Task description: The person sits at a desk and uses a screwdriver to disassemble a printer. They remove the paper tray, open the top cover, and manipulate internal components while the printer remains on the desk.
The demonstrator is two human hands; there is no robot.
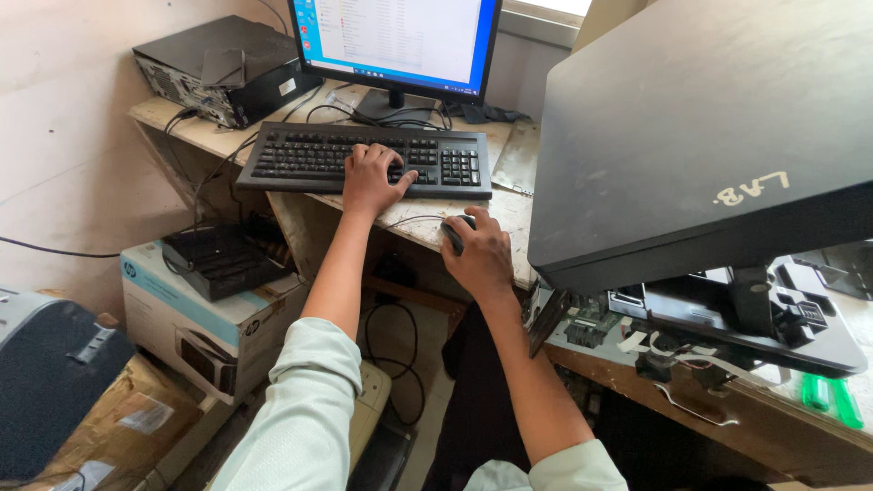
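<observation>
Right hand apparently grips mouse; left hand rests on keyboard.

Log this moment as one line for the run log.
left hand: on keyboard | right hand: grip on mouse | monitor: lit

A lit white-and-blue monitor screen stands behind the keyboard; a white-and-blue cardboard box sits lower left.

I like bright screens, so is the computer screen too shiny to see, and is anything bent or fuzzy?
Head view: the monitor glows washed-out white, its contents unreadable; the keyboard and left hand are sharp; desk edges bow from the wide lens; the right hand on the mouse is clear.
</observation>
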